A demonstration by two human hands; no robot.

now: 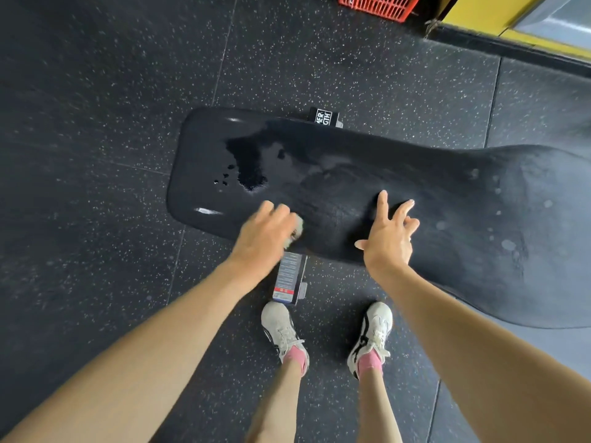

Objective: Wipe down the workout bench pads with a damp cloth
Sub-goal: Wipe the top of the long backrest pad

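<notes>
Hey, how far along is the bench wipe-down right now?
Partly done. The bench pad shows a wet patch and streaks around its middle, so that stretch looks wiped. In hand: the left hand grips the cloth at the near edge while the right hand rests on the pad. Left: pale spots on the right end.

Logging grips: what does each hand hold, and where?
Left hand grips a bunched pale cloth, exact hold hidden under the hand. Right hand holds nothing, spread over the pad.

Bare arms [153, 350] and legs [281, 407], pink socks [295, 358], white sneakers [277, 327] with black markings.
</notes>
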